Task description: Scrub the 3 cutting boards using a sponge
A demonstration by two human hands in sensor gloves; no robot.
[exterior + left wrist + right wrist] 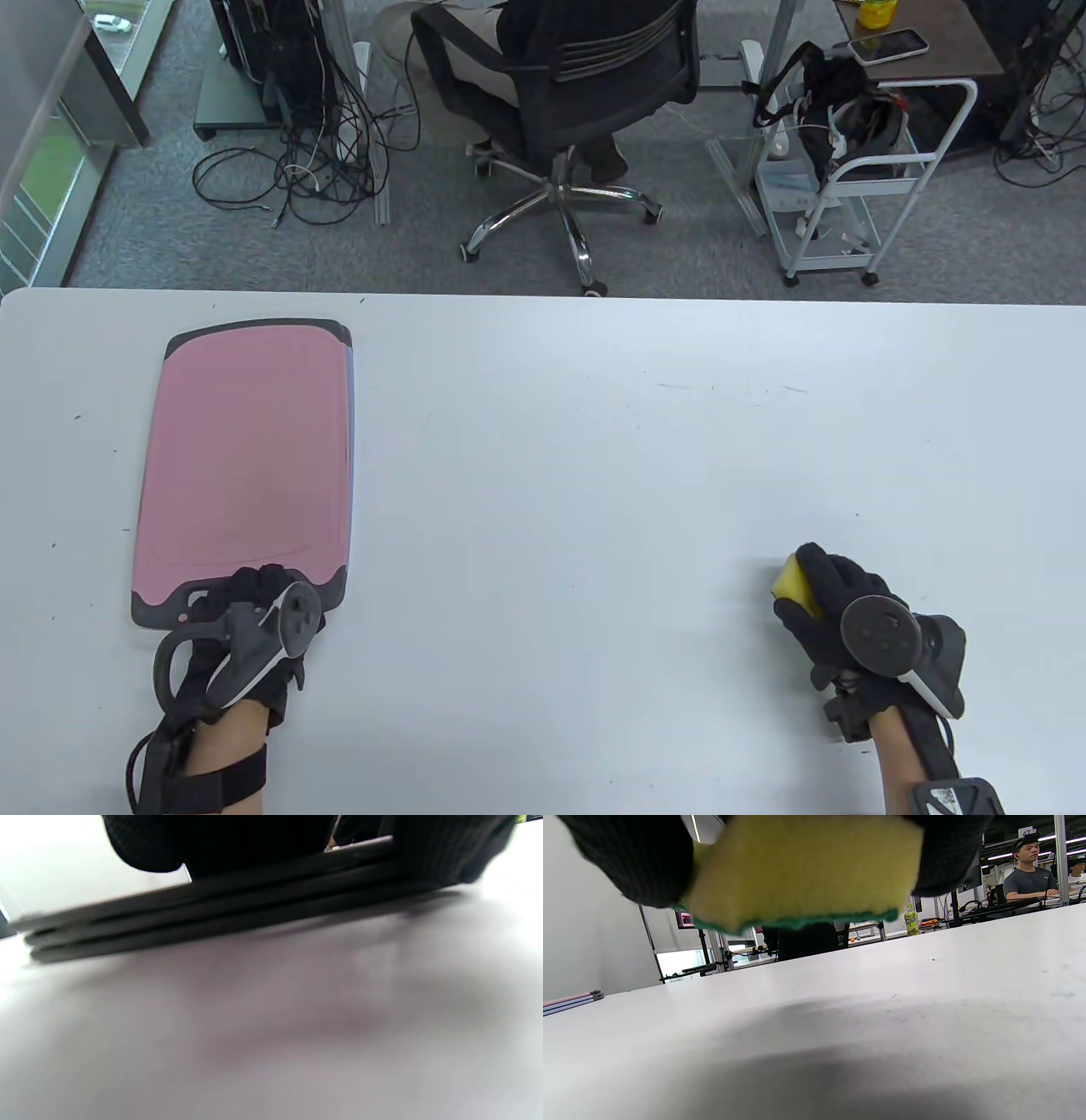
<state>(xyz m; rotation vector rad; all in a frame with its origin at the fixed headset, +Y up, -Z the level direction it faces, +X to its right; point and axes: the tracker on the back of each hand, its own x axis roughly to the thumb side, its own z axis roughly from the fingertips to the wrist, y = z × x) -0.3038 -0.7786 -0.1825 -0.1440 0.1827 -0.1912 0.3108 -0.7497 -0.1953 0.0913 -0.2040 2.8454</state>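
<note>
A stack of cutting boards (pixel 246 458), pink one on top, lies at the table's left. In the left wrist view its three dark edges (pixel 233 912) show one above the other. My left hand (pixel 246 590) grips the stack's near handle end, gloved fingers (pixel 144 844) over the top. At the near right, my right hand (pixel 806 586) holds a yellow sponge (pixel 793 581). The right wrist view shows the sponge (pixel 801 870), green scrub side down, just above the table, and the boards (pixel 572 1000) far off to the left.
The white table (pixel 594 467) stretches wide between my two hands. Beyond its far edge stand an office chair (pixel 585 102) with a seated person, a white cart (pixel 857 170) and floor cables (pixel 288 170).
</note>
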